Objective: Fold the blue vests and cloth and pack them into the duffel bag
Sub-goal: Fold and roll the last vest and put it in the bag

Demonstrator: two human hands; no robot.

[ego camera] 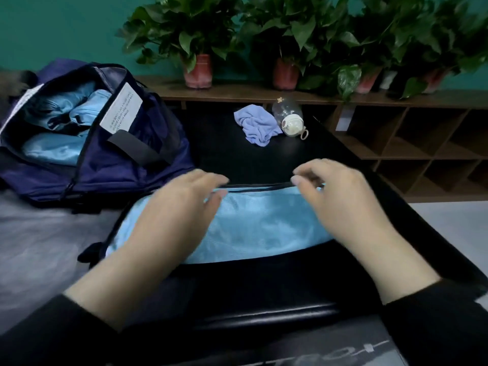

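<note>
A light blue vest [261, 225] with dark trim lies flat on the black table in front of me. My left hand [174, 215] rests on its left part, fingers spread and reaching its far edge. My right hand [340, 199] is over its right part, thumb and fingers curled at the far dark trim; whether they pinch it I cannot tell. The navy duffel bag [126, 165] lies at the left with its top unzipped, and light blue vests [66, 122] are inside. A crumpled lilac cloth [257, 125] sits at the far side of the table.
A clear bottle with a white cap [289, 117] lies beside the cloth. Behind the black table [237, 154] a wooden shelf unit [422, 143] carries potted plants [198, 70]. A grey surface [34, 247] extends to the left under the bag.
</note>
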